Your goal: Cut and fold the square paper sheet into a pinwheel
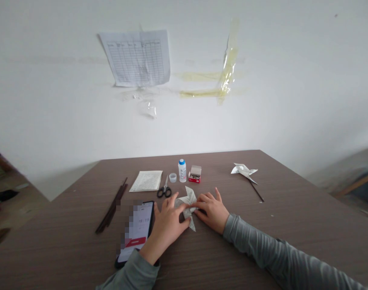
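Printed paper folded into a pinwheel (186, 206) lies flat on a brown wood-grain tabletop (280, 237), just in front of the person. Its longest line runs roughly away from the person, from a tip pointing toward the far table edge to a tip pointing back toward the body, with a slight tilt. Both hands rest on it from opposite sides. The left hand (167, 229) comes in from the near left, its fingers spread across the paper's left side. The right hand (211, 211) comes in from the right, its fingertips (198, 203) reaching the folded middle, so it lies closer to the centre. The fingers of both hands press down and converge on the pinwheel, but the folds hide whether either hand pinches a flap, so I cannot tell.

Just beyond the paper sit black-handled scissors (164, 191), a small translucent cap (172, 177), a white glue bottle with a blue top (181, 170) and an open red-and-white box of metal fasteners (195, 174). Further left are a printed paper sheet (146, 181) and a bundle of dark thin sticks (113, 207). A smartphone (135, 233) lies beneath the left wrist's side, its screen lit and partly pixelated. Off to the far right, a second paper pinwheel (243, 171) lies attached to a dark stick (256, 191), well apart from the hands.
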The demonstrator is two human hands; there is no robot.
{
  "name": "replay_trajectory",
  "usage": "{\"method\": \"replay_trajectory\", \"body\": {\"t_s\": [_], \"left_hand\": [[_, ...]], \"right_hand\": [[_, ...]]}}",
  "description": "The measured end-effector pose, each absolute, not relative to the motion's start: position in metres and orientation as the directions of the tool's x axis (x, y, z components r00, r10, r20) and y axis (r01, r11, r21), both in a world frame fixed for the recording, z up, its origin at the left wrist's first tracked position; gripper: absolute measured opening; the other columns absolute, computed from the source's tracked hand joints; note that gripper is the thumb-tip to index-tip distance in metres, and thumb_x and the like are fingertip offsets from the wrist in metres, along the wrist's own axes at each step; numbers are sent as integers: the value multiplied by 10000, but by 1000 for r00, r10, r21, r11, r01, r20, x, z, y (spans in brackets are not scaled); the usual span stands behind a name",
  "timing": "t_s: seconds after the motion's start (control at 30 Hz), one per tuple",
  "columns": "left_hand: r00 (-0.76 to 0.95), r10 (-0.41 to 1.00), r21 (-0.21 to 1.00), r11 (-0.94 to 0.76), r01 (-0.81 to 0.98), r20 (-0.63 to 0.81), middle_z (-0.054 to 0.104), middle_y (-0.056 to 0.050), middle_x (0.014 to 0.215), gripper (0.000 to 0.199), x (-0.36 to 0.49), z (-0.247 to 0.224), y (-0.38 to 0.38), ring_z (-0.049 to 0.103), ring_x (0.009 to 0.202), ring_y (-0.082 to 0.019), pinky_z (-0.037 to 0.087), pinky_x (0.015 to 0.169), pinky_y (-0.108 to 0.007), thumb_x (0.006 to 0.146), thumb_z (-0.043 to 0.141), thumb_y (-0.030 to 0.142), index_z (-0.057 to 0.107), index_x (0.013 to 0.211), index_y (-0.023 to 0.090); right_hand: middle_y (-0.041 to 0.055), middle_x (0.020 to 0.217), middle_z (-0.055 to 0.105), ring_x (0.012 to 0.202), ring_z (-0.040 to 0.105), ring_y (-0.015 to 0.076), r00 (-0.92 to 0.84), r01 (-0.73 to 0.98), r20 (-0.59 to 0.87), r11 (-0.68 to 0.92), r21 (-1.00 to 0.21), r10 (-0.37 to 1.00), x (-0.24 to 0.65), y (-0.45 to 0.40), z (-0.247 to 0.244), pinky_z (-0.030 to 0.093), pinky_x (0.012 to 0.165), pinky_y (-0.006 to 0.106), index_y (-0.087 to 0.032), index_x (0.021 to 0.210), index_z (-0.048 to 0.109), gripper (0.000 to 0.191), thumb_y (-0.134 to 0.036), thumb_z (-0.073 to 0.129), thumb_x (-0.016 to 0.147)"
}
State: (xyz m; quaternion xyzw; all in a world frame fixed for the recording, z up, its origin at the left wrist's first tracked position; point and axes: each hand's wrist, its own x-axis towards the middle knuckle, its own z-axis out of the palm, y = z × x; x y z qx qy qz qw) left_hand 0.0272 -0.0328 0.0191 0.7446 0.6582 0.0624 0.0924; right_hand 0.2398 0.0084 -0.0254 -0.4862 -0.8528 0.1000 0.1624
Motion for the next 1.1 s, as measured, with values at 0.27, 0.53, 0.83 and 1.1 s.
{"method": "replay_trajectory", "body": {"t_s": [0.27,0.53,0.83,1.1], "left_hand": [[104,995,237,-100,966,-6,552,-135,2065,540,28,14,-34,556,1879,-501,340,1545,-923,1095,896,272,924,1621,393],[138,990,246,-134,960,4,579,-165,2042,524,26,16,-33,566,1854,-543,347,1509,-974,1091,894,260,942,1600,375],[128,992,231,-129,964,21,619,-142,2017,530,27,16,-33,583,1841,-528,370,1526,-922,1070,911,275,948,1586,390],[109,994,215,-110,970,17,552,-124,2068,537,28,16,-34,565,1867,-515,341,1549,-910,1073,926,303,932,1602,393]], "right_hand": [[75,1331,968,1389,852,363,-466,768,247,527,-363,850,245,11,-33,300,1532,944,-403,1349,994,329,-246,741,1208],[90,1366,959,1417,850,408,-460,798,212,507,-327,862,241,9,-27,371,1516,938,-451,1372,1010,342,-266,780,1201],[98,1414,941,1466,809,372,-467,799,181,501,-333,865,240,8,-26,290,1537,941,-379,1434,987,333,-265,739,1244],[87,1369,963,1422,850,371,-464,784,220,514,-348,858,241,10,-30,312,1529,958,-381,1348,989,286,-247,772,1217]]}}
